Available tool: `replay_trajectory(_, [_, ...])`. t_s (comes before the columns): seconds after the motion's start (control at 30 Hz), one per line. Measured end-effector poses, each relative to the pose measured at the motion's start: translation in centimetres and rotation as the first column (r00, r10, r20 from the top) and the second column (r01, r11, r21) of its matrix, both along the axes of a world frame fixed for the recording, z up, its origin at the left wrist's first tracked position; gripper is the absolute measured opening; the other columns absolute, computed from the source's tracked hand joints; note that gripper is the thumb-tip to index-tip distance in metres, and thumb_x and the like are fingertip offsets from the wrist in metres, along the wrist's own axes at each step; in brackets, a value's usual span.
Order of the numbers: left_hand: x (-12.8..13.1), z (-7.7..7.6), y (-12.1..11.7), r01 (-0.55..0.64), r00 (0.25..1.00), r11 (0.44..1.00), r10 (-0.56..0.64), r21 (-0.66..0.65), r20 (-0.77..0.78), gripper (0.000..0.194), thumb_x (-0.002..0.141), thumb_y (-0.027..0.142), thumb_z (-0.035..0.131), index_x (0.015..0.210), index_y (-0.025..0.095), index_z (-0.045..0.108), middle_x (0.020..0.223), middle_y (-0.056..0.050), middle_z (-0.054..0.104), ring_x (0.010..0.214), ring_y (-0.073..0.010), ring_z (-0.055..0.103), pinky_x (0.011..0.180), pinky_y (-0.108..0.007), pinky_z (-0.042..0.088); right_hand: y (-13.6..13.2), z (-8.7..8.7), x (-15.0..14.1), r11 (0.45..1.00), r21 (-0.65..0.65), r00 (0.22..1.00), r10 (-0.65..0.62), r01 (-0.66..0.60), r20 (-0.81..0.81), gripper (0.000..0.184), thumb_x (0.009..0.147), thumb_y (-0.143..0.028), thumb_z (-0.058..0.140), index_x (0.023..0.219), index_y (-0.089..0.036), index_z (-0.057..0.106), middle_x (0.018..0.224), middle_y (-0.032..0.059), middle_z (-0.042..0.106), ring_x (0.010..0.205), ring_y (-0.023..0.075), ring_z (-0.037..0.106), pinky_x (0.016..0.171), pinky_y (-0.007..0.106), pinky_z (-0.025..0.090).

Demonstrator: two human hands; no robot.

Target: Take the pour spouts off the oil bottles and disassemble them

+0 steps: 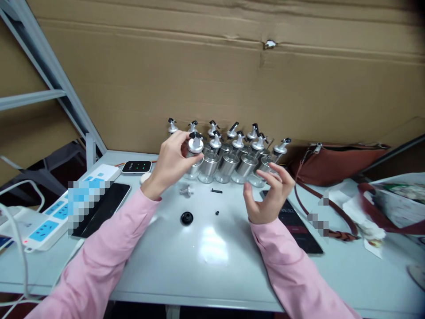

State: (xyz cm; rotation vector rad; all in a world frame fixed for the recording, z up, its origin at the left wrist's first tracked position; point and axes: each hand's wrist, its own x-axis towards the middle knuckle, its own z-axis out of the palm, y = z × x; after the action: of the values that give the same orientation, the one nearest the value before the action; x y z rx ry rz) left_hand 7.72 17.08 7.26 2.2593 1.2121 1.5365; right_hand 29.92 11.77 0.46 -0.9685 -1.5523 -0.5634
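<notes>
My left hand [171, 161] is closed around a small metal bottle with a silver pourer cap [195, 146] at the left end of a group of several like bottles [232, 161] standing at the back of the white table [206, 266]. My right hand [268, 195] hovers open, fingers curled and apart, holding nothing, just in front of the rightmost bottles. On the table between my hands lie a black round ring [187, 218], a small silver cap piece [186, 191], a short black stick [216, 191] and a tiny black bit [217, 212].
A white power strip [49, 219] and a dark phone [106, 204] lie at the left, with a small black device [137, 166] behind. A dark tablet [297, 223] and a brown bag with strap [335, 164] sit at the right. A cardboard wall [215, 75] stands behind.
</notes>
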Motion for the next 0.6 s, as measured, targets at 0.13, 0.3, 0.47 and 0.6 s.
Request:
replay_trajectory(0.13, [0.3,1.2,-3.5,0.19,0.967,0.982,-0.185,-0.014,0.177,0.041,0.072,0.043,0.071,0.1,0.021,0.051,0.096,-0.002,0.053,0.083,-0.0162,0.057,0.065,-0.027,0.051,-0.9,0.1,-1.6,0.98,-0.001,0.976,0.196,-0.197,0.097,0.072,0.068,-0.045,0.069,0.129,-0.025,0.036,0.122,0.0123,0.043,0.115,0.0333,0.047,0.092,0.054,0.043])
replay_trajectory(0.3, [1.6,-1.4,-7.0,0.461,0.864,0.869,-0.394,-0.179,0.313,0.034,0.078,0.045,0.064,0.097,0.022,0.046,0.095,-0.001,0.05,0.073,-0.0117,0.055,0.059,-0.024,0.051,-0.4,-1.1,-1.9,0.974,-0.109,0.949,0.218,-0.198,0.228,0.077,0.072,-0.036,0.068,0.136,-0.018,0.03,0.117,0.0144,0.055,0.106,0.0274,0.057,0.084,0.042,0.051])
replay_trajectory(0.47, [1.3,-5.1,-8.0,0.477,0.861,0.829,-0.375,-0.29,0.345,0.033,0.077,0.038,0.067,0.1,0.022,0.05,0.099,-0.004,0.053,0.079,-0.0136,0.054,0.071,-0.028,0.048,0.6,-1.4,0.1,1.0,-0.011,0.941,0.029,-0.027,0.337,0.046,0.074,-0.018,0.057,0.119,-0.022,0.049,0.096,0.0078,0.064,0.087,0.0223,0.062,0.079,0.037,0.049])
replay_trajectory(0.6, [0.4,-5.8,-7.9,0.509,0.84,0.774,-0.352,-0.377,0.413,0.035,0.079,0.043,0.061,0.105,0.02,0.054,0.095,-0.006,0.057,0.081,-0.0157,0.056,0.071,-0.028,0.047,0.8,-1.4,0.5,1.0,-0.014,0.929,-0.012,0.018,0.369,0.047,0.073,-0.014,0.054,0.119,-0.022,0.05,0.099,0.0066,0.064,0.092,0.0214,0.061,0.085,0.037,0.045])
